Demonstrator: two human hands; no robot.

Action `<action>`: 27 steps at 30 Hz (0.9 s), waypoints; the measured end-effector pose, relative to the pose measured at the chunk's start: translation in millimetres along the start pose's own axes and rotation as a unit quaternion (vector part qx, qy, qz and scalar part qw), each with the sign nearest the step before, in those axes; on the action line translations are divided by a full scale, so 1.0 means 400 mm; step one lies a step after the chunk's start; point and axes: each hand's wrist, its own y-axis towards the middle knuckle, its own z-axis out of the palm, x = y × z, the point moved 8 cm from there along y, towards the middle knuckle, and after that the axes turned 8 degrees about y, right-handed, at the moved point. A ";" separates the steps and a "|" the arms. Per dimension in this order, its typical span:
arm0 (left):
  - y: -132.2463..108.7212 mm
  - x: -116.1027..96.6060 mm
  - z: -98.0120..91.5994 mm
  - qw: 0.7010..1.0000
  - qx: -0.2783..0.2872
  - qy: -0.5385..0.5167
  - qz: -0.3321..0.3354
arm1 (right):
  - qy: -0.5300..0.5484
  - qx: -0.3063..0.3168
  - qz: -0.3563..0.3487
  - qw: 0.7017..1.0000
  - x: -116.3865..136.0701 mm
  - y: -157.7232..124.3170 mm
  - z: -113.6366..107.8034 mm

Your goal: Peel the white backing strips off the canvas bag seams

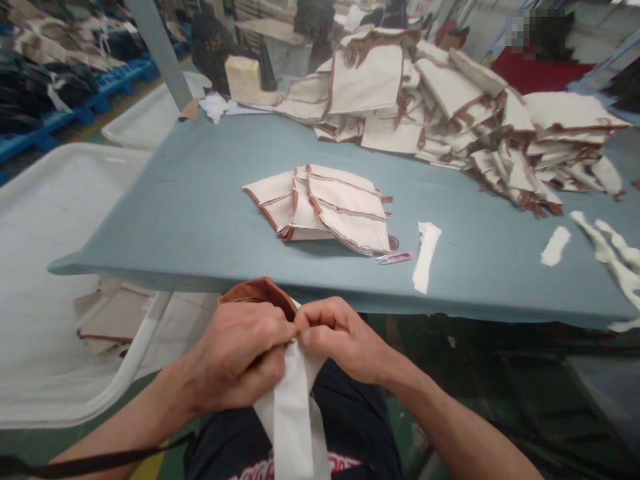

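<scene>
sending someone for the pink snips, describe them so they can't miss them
Start at the long blue-grey table. Near its front edge lies a small fanned stack of cream pieces with brown trim; the snips lie at that stack's near right corner, just left of a white strip. They are the only pink thing there, slim and pointed among flat cloth.
</scene>
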 end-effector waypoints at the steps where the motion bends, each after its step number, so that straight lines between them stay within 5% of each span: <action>1: 0.005 -0.004 -0.013 1.000 -0.020 -0.010 -0.006 | -0.022 -0.005 -0.011 1.000 0.009 -0.003 -0.003; 4: 0.018 0.000 -0.044 0.997 -0.025 -0.052 -0.057 | -0.152 -0.030 -0.087 0.984 0.061 -0.021 -0.008; 10: 0.037 0.008 -0.052 0.984 0.111 -0.083 -0.109 | -0.389 -0.057 -0.265 0.880 0.152 -0.069 0.029; 17: 0.007 0.004 -0.034 0.994 0.068 0.079 0.024 | -0.410 -0.043 -0.259 0.874 0.119 -0.074 0.024; 22: 0.017 0.018 -0.021 0.993 0.116 0.028 -0.013 | -0.433 -0.017 -0.286 0.855 0.112 -0.087 0.029; 27: 0.059 -0.026 -0.022 0.982 0.190 -0.015 -0.018 | -0.475 0.011 -0.321 0.819 0.140 -0.121 0.049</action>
